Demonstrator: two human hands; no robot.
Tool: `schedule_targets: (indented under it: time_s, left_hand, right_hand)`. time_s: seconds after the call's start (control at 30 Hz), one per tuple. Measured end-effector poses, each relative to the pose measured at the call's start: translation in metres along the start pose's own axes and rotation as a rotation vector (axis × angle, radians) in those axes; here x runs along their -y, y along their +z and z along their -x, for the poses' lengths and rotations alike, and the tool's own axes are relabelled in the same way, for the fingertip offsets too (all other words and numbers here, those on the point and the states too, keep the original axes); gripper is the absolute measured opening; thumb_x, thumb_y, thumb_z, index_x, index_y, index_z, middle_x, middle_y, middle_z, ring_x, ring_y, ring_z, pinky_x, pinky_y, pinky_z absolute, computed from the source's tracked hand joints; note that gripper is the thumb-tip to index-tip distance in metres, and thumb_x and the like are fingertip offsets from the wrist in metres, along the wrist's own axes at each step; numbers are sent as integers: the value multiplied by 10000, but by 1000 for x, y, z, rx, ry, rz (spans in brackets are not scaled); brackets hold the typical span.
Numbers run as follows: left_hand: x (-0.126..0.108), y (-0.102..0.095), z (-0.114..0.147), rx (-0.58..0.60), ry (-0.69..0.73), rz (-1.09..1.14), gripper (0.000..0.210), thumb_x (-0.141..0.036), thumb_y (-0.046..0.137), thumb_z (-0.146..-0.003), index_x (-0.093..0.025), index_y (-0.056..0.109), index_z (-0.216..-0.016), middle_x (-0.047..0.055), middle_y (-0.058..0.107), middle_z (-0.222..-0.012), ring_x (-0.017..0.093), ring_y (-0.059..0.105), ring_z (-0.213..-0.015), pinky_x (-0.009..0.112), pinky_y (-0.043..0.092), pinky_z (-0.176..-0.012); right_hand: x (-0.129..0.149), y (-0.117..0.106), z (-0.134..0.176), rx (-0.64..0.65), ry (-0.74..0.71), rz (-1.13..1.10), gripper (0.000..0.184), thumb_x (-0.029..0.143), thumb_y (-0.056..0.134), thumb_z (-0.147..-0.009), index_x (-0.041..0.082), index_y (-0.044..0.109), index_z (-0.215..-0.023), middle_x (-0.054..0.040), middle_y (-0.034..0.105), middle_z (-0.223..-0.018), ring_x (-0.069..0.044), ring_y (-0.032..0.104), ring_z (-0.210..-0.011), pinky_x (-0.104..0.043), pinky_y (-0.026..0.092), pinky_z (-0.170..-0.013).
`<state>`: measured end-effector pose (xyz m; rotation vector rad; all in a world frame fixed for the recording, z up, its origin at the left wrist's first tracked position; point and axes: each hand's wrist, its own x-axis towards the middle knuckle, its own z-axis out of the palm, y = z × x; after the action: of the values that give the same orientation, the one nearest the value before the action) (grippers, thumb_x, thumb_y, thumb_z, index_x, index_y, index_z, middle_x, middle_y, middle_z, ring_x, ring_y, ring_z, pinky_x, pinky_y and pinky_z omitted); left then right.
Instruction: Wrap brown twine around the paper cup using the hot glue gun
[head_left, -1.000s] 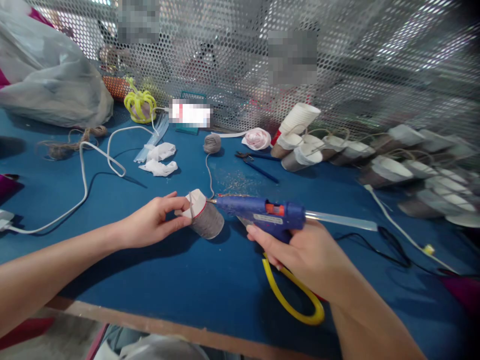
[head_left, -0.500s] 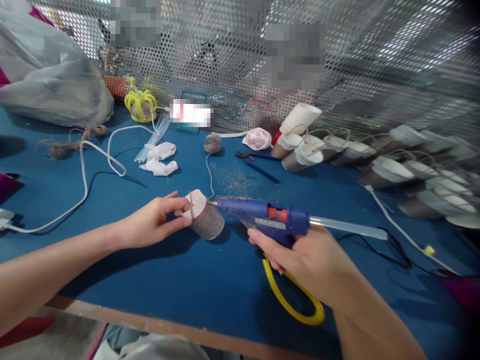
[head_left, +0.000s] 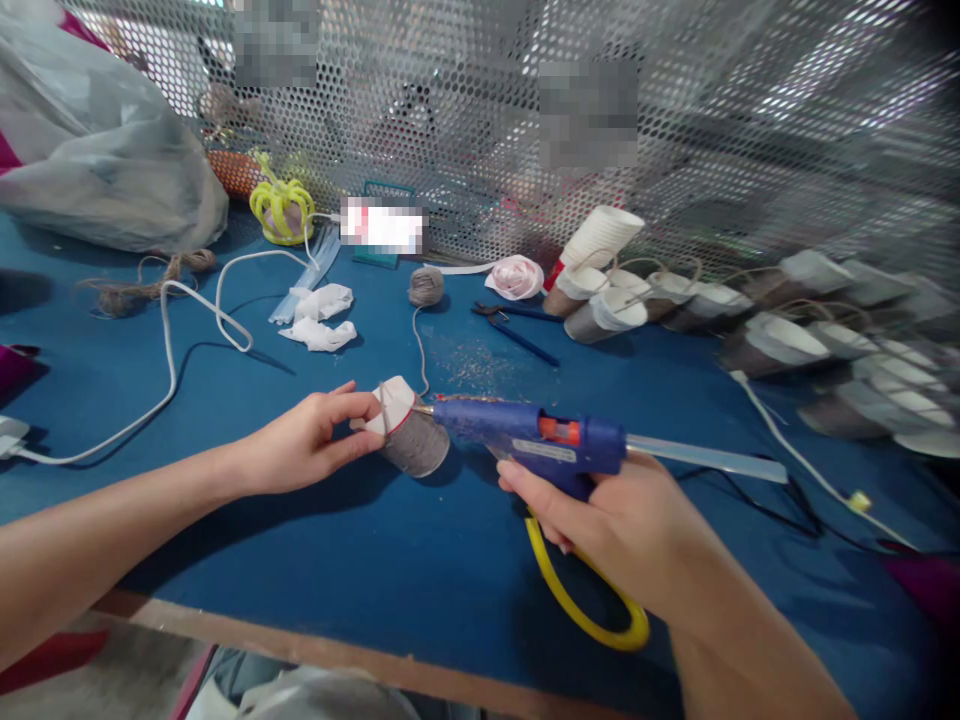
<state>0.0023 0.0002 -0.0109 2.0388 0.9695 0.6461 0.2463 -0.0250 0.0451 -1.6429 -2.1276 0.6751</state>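
Note:
My left hand (head_left: 321,440) pinches the white rim of a paper cup (head_left: 417,442) wrapped in grey yarn, tilted on the blue table. Held in my right hand (head_left: 600,505) is a blue hot glue gun (head_left: 517,430); its metal nozzle is at the cup's side, just below the rim. A clear glue stick (head_left: 712,458) sticks out of the gun's back. Grey yarn runs behind the cup to a small yarn ball (head_left: 426,287). Under my right hand show the yellow handles of scissors (head_left: 559,590), their blades hidden.
Pliers (head_left: 517,330) lie beyond the gun. Several yarn-wrapped cups with twine handles (head_left: 607,315) stand at the right. A pink ribbon roll (head_left: 515,277), crumpled white pieces (head_left: 319,333), a white cable (head_left: 171,350) and a plastic bag (head_left: 105,150) lie about. Perforated metal (head_left: 450,120) closes the back.
The glue gun has shifted slightly right and its stick with it. The cup has turned a little in my left hand, its rim now showing a flatter white side.

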Motion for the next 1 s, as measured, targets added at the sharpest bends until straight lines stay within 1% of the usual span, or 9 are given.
schedule_targets:
  time_s: [0.17, 0.23, 0.33, 0.5, 0.7, 0.77, 0.87, 0.93, 1.0]
  left_hand:
    - [0, 1, 0, -4, -2, -16, 175, -285, 422, -848, -149, 518, -795, -23, 567, -752, 108, 529, -738, 370, 181, -1086]
    - [0, 1, 0, -6, 0, -20, 173, -283, 423, -848, -148, 522, -803, -24, 568, -757, 106, 526, -740, 368, 184, -1085]
    - [-1, 1, 0, -7, 4, -16, 176, -288, 425, -848, -149, 515, -790, -26, 562, -746, 103, 521, -734, 371, 186, -1085]
    - [-1, 1, 0, -7, 3, -13, 164, -281, 422, -851, -153, 511, -801, -25, 565, -747, 109, 526, -740, 380, 178, -1086]
    - [1, 2, 0, -14, 3, -1, 165, -286, 427, -849, -151, 504, -795, -34, 538, -726, 96, 508, -715, 372, 166, -1091]
    - [1, 1, 0, -15, 9, 9, 160, -283, 428, -849, -152, 498, -786, -41, 524, -712, 89, 503, -705, 372, 165, -1092]
    - [0, 1, 0, -14, 12, 16, 162, -282, 425, -850, -154, 488, -774, -48, 509, -689, 84, 498, -688, 380, 163, -1091]
    - [-1, 1, 0, -15, 11, 8, 162, -282, 424, -850, -154, 490, -778, -47, 506, -685, 85, 495, -684, 382, 165, -1091]
    - [-1, 1, 0, -16, 10, 3, 160, -282, 424, -851, -153, 493, -785, -43, 509, -692, 87, 495, -690, 382, 167, -1091]
  right_hand:
    - [-1, 0, -6, 19, -7, -45, 383, 391, 492, -770, 231, 432, -428, 2, 628, -490, -137, 607, -444, -203, 497, -437]
    - [0, 0, -6, 23, -13, -40, 388, 379, 480, -772, 230, 420, -418, 0, 632, -496, -136, 607, -443, -202, 494, -432]
    - [0, 1, -4, 26, -15, -31, 348, 376, 476, -772, 226, 457, -459, 11, 613, -463, -134, 593, -413, -207, 481, -417]
    - [-1, 2, 0, 19, 16, -24, 293, 417, 487, -773, 221, 536, -561, 45, 526, -374, -124, 540, -347, -215, 453, -382]
    - [1, 2, 2, 19, 38, -10, 307, 415, 496, -770, 226, 522, -530, 38, 558, -396, -127, 547, -367, -221, 458, -398]
    - [3, 2, 2, -6, 4, 16, 326, 403, 501, -764, 231, 495, -488, 33, 577, -416, -132, 560, -394, -227, 465, -421]
    - [2, 3, 3, -75, -93, 84, 334, 380, 517, -752, 235, 479, -453, 25, 596, -451, -147, 595, -479, -233, 478, -476]
    - [-2, 4, 3, -106, -164, 129, 307, 374, 517, -756, 237, 520, -481, 19, 601, -474, -161, 613, -541, -240, 483, -509]
    - [-6, 6, 4, -134, -239, 165, 253, 377, 508, -766, 239, 592, -571, 10, 621, -523, -173, 617, -580, -259, 487, -544]
